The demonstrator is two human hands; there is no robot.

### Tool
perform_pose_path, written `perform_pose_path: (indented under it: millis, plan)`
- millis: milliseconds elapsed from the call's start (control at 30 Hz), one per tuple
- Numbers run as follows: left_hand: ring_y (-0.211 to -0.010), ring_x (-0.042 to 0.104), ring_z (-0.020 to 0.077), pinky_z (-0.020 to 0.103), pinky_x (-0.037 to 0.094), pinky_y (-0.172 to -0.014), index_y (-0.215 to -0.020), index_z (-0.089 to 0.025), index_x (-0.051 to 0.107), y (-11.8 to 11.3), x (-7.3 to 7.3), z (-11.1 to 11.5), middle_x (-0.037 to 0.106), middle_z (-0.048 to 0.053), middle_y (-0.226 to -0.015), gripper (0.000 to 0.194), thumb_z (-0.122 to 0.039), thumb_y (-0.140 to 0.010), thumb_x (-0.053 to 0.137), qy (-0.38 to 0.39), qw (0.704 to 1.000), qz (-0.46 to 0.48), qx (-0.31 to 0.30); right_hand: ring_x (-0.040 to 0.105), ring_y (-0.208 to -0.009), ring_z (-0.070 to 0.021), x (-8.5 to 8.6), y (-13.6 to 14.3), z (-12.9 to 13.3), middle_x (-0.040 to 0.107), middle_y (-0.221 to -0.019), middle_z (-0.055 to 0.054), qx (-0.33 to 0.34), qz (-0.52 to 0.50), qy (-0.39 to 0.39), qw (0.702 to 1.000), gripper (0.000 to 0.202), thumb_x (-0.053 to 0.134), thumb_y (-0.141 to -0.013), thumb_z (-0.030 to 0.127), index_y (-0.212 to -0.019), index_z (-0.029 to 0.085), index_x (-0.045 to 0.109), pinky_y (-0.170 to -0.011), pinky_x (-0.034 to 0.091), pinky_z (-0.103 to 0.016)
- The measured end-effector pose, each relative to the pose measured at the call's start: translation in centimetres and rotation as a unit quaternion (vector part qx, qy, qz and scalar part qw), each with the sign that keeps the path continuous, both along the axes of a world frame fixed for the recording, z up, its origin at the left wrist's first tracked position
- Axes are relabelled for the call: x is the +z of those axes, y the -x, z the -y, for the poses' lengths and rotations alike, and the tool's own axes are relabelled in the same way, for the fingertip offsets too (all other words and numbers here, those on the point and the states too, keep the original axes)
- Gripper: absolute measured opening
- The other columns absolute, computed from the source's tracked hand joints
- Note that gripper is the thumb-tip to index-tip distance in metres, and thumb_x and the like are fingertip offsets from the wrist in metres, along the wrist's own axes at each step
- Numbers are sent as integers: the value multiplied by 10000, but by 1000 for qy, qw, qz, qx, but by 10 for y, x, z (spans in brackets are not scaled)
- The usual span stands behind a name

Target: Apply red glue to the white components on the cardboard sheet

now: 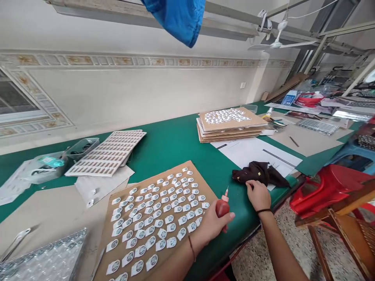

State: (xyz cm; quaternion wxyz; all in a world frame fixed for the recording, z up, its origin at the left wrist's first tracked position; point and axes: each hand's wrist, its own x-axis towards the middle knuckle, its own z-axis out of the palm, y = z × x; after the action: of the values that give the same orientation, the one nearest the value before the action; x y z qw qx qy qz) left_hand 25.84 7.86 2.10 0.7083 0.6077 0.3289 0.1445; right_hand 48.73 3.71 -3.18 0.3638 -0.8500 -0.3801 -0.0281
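My left hand (211,223) is wrapped round a red squeeze bottle (222,208), whose thin needle tip points up and away from me. Beside it, my right hand (259,197) has its fingers closed at the near edge of a crumpled dark cloth (254,171) with small yellowish specks. Left of and partly under my left forearm lies a brown cardboard sheet (202,171). Rows of small white paper pieces with round grey-green patterned discs (171,227) cover much of it. My left wrist hides some pieces at the board's right edge.
Cardboard sheets (231,134) are stacked at the back, near white papers (252,152). A slotted white panel (108,154) and plastic bins (83,146) stand at the left. Bubble wrap (43,259) and tweezers (17,240) lie front left. A red stool (334,187) and wooden chair (348,222) stand right.
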Motion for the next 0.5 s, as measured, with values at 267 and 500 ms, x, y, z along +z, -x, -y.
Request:
perform_pose_path:
  millis: [267, 500]
  plan:
    - [-463, 499, 66, 214, 456, -454, -941, -178, 422, -77, -24, -5, 504, -37, -692, 487, -540, -685, 624, -3, 999, 2, -48, 552, -946, -160, 3, -23, -9, 549, -1077, -69, 34, -179, -33, 983, 256, 507, -890, 335, -1058, 146, 547, -826, 492, -358]
    - [-472, 516, 71, 214, 477, -464, -998, -172, 406, -110, -29, -9, 532, -11, -726, 446, -505, -750, 570, -52, 995, -9, -89, 572, -788, -121, 13, -24, 8, 566, -956, -48, 54, -397, -154, 903, 287, 502, -893, 354, -1057, 120, 530, -677, 519, -280]
